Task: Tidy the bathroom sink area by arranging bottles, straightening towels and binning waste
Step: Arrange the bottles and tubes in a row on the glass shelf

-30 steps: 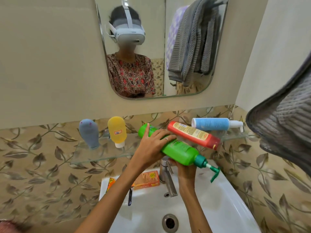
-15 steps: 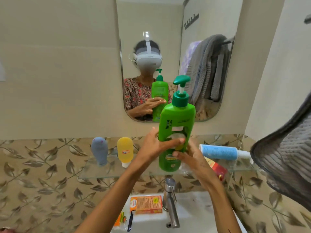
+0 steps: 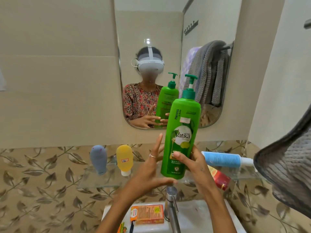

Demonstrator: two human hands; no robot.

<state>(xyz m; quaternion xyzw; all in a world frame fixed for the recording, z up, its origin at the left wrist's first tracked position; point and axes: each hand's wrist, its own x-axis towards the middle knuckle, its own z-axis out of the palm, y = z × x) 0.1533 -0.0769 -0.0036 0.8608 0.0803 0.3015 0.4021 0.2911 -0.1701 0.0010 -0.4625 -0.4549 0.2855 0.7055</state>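
Note:
A tall green pump bottle (image 3: 180,132) stands upright at the middle of the glass shelf (image 3: 99,179), its label facing me. My right hand (image 3: 195,167) grips its lower part from the right, thumb across the front. My left hand (image 3: 149,167) is just left of the bottle with fingers spread, its thumb under the bottle's base. On the shelf's left stand a grey tube (image 3: 98,158) and a yellow tube (image 3: 124,159), both cap down. A blue bottle (image 3: 223,159) and a red bottle (image 3: 218,178) lie on their sides at the right.
A grey towel (image 3: 289,167) hangs in at the right edge. Below are the chrome tap (image 3: 171,207), the white sink (image 3: 193,216) and an orange box (image 3: 148,214) on its rim. The mirror (image 3: 168,47) above reflects more towels on a rail.
The green bottle went from lying tilted across the shelf to upright. My left hand has let go and opened its fingers; my right hand still holds the bottle. The view tilted upward.

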